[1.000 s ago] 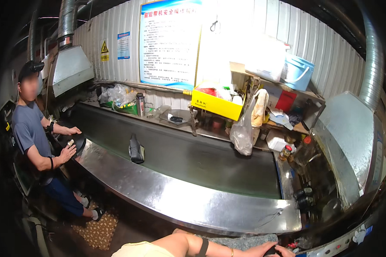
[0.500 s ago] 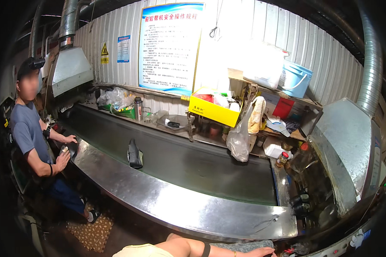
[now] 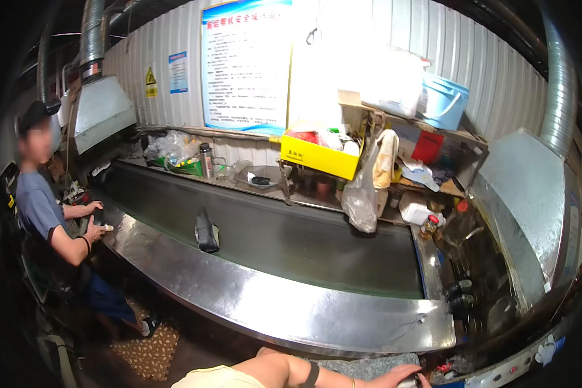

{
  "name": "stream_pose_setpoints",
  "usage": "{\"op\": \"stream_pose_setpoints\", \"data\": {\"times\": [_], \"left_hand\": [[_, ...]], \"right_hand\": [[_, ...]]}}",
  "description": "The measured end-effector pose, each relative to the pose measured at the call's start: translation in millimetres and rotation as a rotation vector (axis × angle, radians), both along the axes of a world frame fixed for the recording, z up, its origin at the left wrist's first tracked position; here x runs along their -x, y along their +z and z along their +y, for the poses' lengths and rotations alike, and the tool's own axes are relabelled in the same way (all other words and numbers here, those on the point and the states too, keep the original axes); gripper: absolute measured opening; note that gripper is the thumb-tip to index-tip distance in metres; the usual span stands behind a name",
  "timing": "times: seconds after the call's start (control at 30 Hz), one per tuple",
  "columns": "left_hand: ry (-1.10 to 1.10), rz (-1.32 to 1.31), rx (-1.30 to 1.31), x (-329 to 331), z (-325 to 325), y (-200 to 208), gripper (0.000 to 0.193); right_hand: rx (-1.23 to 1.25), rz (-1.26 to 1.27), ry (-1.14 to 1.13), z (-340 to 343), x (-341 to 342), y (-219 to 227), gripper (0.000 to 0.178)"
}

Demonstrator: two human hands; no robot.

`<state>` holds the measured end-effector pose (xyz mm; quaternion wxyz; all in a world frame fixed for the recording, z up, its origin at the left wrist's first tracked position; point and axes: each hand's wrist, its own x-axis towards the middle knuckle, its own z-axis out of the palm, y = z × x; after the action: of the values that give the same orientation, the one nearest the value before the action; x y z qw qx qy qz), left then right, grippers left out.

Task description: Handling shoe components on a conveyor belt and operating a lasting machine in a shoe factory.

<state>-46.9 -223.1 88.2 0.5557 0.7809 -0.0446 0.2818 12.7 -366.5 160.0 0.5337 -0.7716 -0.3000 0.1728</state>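
Note:
My left arm comes in at the lower edge from a pale yellow sleeve, with a black band round it. At its end my left hand [image 3: 394,377] curls round a small dark and silvery thing [image 3: 409,383], cut off by the lower edge, whose kind I cannot make out. A grey mottled cloth or pad [image 3: 375,363] lies beside this forearm. My right hand does not show. Beyond the steel ledge [image 3: 291,310], a black shoe upper [image 3: 206,234] stands on the dark conveyor belt [image 3: 317,252], apart from my hand.
At the left a co-worker [image 3: 42,200] stands by the belt, a small pale piece [image 3: 108,227] at one hand. A yellow box [image 3: 320,155], a hanging plastic bag [image 3: 361,200] and a flask [image 3: 205,160] line the back. Metal hoods [image 3: 520,200] stand at both ends.
The view has shifted a little. My left hand, whose fingers were stretched out, is now curled round the small thing. The co-worker's hands have moved slightly.

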Motion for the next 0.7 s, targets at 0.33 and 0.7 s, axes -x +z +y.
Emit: {"op": "stream_pose_setpoints", "data": {"times": [0.33, 0.7], "left_hand": [[-0.085, 0.562, 0.721, -27, 94, -6, 0.046], [-0.269, 0.613, 0.603, -33, 67, -42, 0.045]], "right_hand": [[0.042, 0.149, -0.088, 9, -6, -67, 0.027], [0.798, -0.195, -0.177, 51, 21, -73, 0.047]]}}
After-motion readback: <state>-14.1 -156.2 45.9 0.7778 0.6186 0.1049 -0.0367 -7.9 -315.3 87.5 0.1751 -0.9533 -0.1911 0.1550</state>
